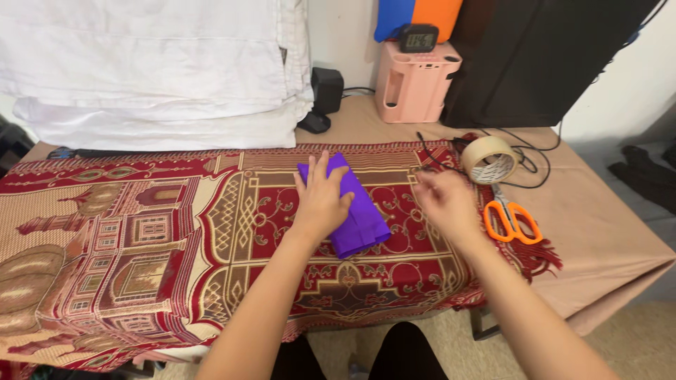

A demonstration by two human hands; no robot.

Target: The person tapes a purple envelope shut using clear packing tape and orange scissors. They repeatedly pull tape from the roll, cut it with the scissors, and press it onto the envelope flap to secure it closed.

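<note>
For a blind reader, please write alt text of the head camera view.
The left hand presses flat on a folded purple cloth on a red patterned rug; the blurred right hand hovers beside it, near orange scissors and a tape roll.

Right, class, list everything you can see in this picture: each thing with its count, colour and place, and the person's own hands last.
cloth: 1, purple, folded, on the rug under the left hand
rug: 1, red and gold patterned, spread over the table
table: 1, tan cover, under the rug
tape: 1 roll, beige, right of the rug's far corner
scissors: 1 pair, orange handles, at the rug's right edge
cable: 1, black, looped around the tape
linen: 1 stack, white, far left
pink box: 1, at the back by the wall
clock: 1, black, on the pink box
left hand: flat on the cloth
right hand: blurred, above the rug, empty
</note>
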